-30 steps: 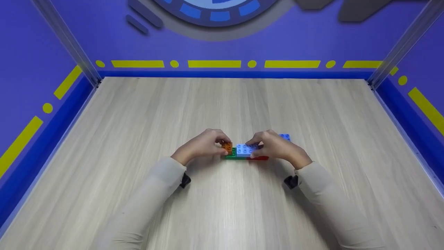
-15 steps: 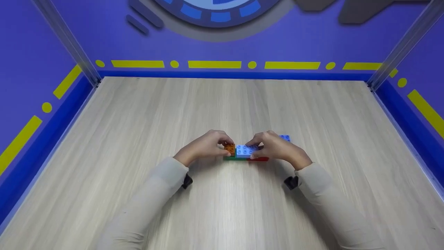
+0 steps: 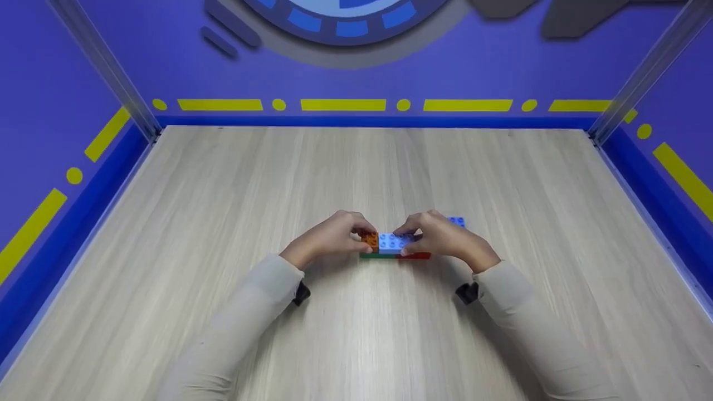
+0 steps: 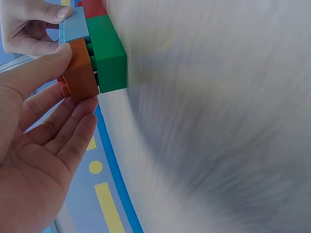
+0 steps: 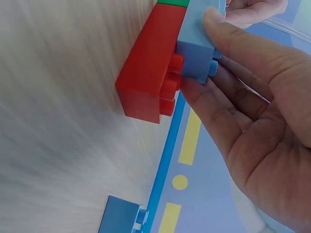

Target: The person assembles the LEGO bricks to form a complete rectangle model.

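My left hand (image 3: pixel 332 236) pinches an orange toy building brick (image 4: pixel 81 70) between thumb and fingers. That brick lies over the free end of a green brick (image 4: pixel 109 56), and a thin gap with green studs shows between them in the left wrist view. A light blue brick (image 5: pixel 195 46) spans the green brick and a red brick (image 5: pixel 150 60), which stand end to end on the table. My right hand (image 3: pixel 445 236) grips the light blue brick by its sides. On the red brick's outer end, bare studs show in the right wrist view.
Another blue brick (image 3: pixel 457 221) lies on the wooden table (image 3: pixel 356 334) behind my right hand. Blue-purple panels (image 3: pixel 356 83) with yellow markings border the table at the back and both sides.
My left hand has brought the orange brick slightly right and down, up against the light blue brick, covering the green studs seen earlier. My right hand has kept its hold in place.
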Action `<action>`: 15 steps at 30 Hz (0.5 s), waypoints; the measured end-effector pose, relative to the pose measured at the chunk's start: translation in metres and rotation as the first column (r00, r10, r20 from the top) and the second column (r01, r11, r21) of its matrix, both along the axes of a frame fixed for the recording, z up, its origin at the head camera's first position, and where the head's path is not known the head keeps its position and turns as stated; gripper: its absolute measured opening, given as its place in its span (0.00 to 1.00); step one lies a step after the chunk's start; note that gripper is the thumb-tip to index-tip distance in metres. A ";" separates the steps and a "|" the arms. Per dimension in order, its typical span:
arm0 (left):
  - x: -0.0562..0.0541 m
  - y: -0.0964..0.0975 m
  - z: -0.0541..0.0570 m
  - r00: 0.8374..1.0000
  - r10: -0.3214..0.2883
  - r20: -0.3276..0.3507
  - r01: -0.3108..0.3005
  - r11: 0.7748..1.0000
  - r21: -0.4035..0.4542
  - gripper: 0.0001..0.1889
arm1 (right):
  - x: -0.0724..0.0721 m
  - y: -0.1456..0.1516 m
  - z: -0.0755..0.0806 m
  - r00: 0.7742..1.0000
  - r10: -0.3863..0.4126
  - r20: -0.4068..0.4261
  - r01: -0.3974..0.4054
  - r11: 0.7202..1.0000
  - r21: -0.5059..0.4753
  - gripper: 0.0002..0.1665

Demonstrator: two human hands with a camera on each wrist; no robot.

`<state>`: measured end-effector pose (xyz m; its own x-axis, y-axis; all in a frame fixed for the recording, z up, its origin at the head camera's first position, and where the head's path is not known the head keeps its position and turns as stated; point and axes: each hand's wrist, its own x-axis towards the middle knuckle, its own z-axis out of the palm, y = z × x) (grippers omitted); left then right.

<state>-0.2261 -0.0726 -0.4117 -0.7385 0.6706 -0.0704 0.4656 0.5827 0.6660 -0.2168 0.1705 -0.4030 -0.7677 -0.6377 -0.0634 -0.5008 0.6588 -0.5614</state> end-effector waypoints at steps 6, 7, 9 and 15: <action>-0.001 0.002 0.000 1.000 -0.019 -0.024 0.018 0.999 -0.040 0.18 | 0.000 0.000 -0.002 1.000 0.019 0.007 -0.019 1.000 -0.024 0.21; -0.001 0.002 0.000 1.000 -0.019 -0.025 0.018 0.999 -0.049 0.18 | 0.000 0.000 -0.002 1.000 0.020 0.011 -0.020 0.999 -0.027 0.21; -0.001 0.003 0.001 0.999 -0.021 -0.032 0.019 0.998 -0.058 0.18 | -0.001 0.000 -0.002 1.000 0.023 0.015 -0.023 0.999 -0.032 0.21; 0.000 0.005 0.003 0.999 0.017 -0.032 -0.019 0.998 -0.062 0.18 | -0.002 0.001 -0.001 1.000 0.020 0.000 -0.020 0.999 -0.036 0.20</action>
